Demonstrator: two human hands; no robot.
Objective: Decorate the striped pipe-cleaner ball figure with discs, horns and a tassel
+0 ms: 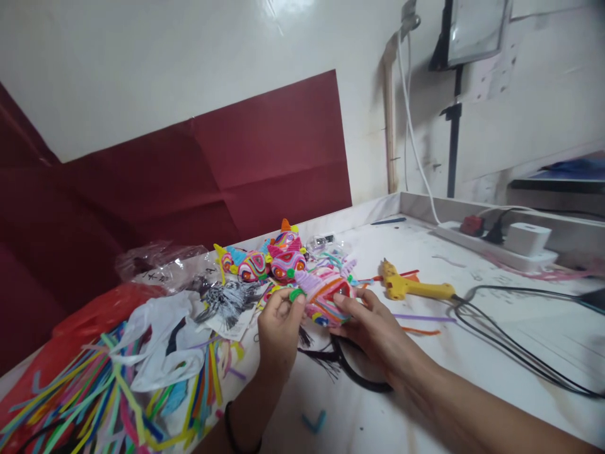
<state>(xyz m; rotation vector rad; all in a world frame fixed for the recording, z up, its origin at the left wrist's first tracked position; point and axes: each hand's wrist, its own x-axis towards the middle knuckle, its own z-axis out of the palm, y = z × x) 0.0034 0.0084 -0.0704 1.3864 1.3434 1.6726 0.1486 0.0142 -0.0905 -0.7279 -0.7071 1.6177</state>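
Observation:
My right hand (373, 318) grips a pink and multicoloured pipe-cleaner figure (326, 287), its thumb lying over the front and the fingers behind. A small green pipe-cleaner piece (297, 294) is pinched between the thumb and fingers of my left hand (280, 328), at the figure's left side. Whether the green piece is attached to the figure I cannot tell. Behind my hands, similar colourful figures (288, 263) stand grouped together. A black curved band (362, 376) lies on the table below my right hand, partly hidden by it.
Loose pipe cleaners (113, 403) are heaped at the left with a white plastic bag (161, 340) and a red bag (104, 315). To the right lie a yellow glue gun (420, 289), black cables (501, 334) and a white power strip (496, 247). A raised edge (378, 207) borders the table.

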